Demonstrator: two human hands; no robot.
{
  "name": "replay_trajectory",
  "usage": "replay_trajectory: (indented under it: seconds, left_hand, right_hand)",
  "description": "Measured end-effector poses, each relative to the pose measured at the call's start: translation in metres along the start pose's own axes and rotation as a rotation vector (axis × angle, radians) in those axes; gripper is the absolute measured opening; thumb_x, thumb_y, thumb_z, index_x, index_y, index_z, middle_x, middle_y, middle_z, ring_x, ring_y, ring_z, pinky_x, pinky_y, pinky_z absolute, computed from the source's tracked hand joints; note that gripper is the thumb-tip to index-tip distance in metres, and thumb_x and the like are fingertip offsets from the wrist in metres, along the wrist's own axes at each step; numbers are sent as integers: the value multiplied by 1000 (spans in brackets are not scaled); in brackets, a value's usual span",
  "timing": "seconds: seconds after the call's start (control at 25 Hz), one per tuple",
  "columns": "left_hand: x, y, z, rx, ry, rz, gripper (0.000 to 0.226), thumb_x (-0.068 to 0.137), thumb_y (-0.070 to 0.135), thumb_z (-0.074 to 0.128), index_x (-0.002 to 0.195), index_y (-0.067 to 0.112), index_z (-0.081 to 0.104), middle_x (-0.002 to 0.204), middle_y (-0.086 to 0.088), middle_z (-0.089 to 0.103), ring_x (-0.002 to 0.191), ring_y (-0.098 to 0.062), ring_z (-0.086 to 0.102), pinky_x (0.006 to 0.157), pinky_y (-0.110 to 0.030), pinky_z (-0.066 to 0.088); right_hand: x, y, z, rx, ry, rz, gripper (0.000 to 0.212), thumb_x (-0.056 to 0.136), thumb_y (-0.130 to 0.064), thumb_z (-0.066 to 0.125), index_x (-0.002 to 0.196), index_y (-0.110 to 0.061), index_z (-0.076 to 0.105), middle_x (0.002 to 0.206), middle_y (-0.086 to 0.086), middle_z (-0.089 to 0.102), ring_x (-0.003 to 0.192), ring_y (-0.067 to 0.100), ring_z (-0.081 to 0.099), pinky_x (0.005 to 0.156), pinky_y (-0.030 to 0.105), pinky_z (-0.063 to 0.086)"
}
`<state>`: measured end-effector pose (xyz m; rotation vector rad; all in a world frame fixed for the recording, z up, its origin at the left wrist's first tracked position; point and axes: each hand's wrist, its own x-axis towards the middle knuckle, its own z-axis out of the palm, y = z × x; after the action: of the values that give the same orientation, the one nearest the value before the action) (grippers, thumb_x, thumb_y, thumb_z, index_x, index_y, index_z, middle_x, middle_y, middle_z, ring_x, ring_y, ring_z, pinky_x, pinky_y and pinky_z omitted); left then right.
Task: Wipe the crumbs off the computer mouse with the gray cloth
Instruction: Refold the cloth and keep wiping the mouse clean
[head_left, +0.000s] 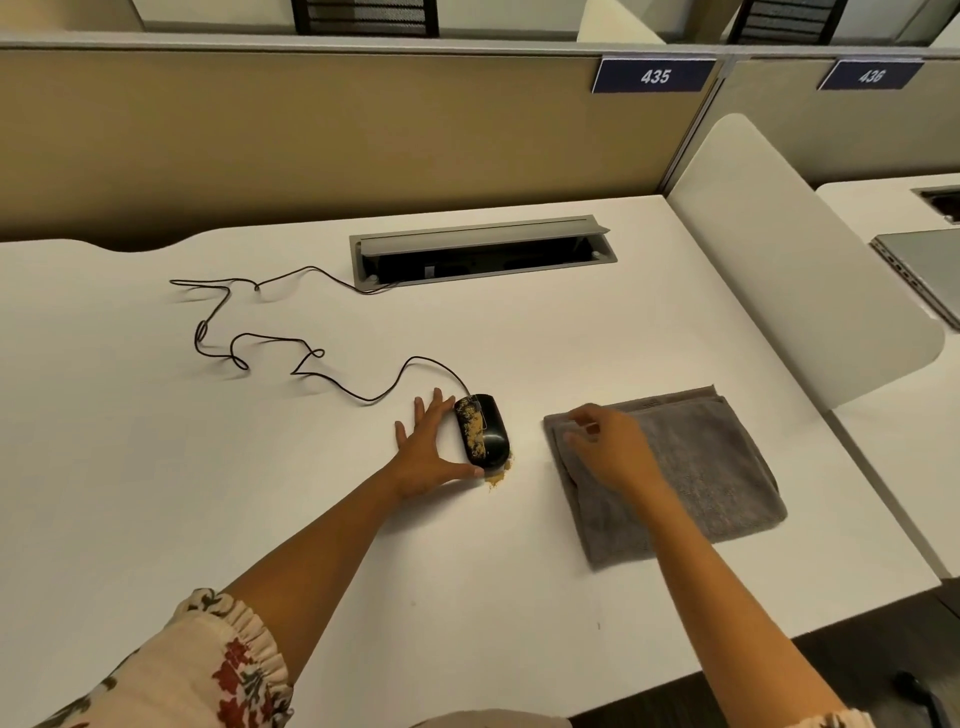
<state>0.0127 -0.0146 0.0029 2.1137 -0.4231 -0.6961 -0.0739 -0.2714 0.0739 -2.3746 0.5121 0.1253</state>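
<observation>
A black wired computer mouse (491, 434) lies mid-desk with tan crumbs (474, 428) along its left side and a small crumb pile (500, 477) on the desk at its near end. My left hand (428, 452) rests flat against the mouse's left side, fingers spread, thumb curled at its near end. A folded gray cloth (701, 467) lies to the right of the mouse. My right hand (610, 449) hovers over the cloth's left part with fingers bent and apart, holding nothing that I can see.
The mouse cable (249, 338) snakes left and back into an open cable hatch (483, 249). A white divider panel (795, 260) borders the white desk (208, 493) on the right. Tan partitions stand behind, and a laptop (924, 270) sits on the neighbouring desk.
</observation>
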Motion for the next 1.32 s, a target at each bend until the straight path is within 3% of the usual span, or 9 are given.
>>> replay_trajectory:
  seconds: [0.12,0.2,0.4,0.6,0.8,0.88,1.04,1.32]
  left_hand:
    - [-1,2,2,-18,29,-11,118,62,49,86,154,30,13,162,16,-7,145,-4,-24,115,-41,-22]
    - [-1,4,4,-16,47,-14,120,60,50,87,153,30,14,162,16,-7,145,-3,-24,115,-41,-23]
    - [-1,7,7,15,75,-23,121,58,52,87,153,29,15,163,13,-6,145,-6,-24,115,-44,-23]
    - [-1,9,9,12,84,-35,122,57,54,87,153,29,15,163,14,-6,145,-5,-24,115,-44,-23]
    - [2,6,10,24,88,-36,119,59,54,86,152,31,16,162,16,-7,144,-3,-24,115,-42,-23]
    - [2,5,10,34,85,-34,119,59,55,85,152,31,16,162,16,-8,145,-4,-24,114,-42,-23]
    - [3,3,11,37,80,-30,119,60,56,84,153,32,15,162,16,-8,145,-5,-24,115,-44,-23]
    - [4,2,11,36,85,-23,119,61,56,84,153,30,14,162,15,-8,145,-6,-24,114,-43,-23]
  right_hand:
    - [-1,3,44,-68,101,-15,51,88,-30,69,132,-10,55,129,7,56,117,24,52,97,32,44]
    - [-8,7,65,-142,132,-39,52,91,-25,66,137,-8,49,136,9,53,124,26,48,102,35,42]
    - [-5,23,68,-206,290,-158,25,96,-1,48,119,-6,58,103,12,69,92,30,65,73,34,51]
    - [21,1,48,109,180,-262,30,93,4,51,114,-10,68,109,-1,72,99,7,66,89,12,50]
    - [48,-36,58,158,60,-306,31,93,2,53,118,-10,68,112,0,72,102,1,63,89,2,44]
    - [55,-47,66,84,16,-329,33,93,1,52,119,-11,68,114,1,71,104,6,64,88,5,44]
    - [58,-52,70,-37,-19,-394,36,91,2,48,115,-14,71,112,3,72,102,16,66,89,28,54]
    - [14,-33,52,-2,-73,-523,36,89,9,50,109,-10,73,115,-1,68,103,7,61,92,9,44]
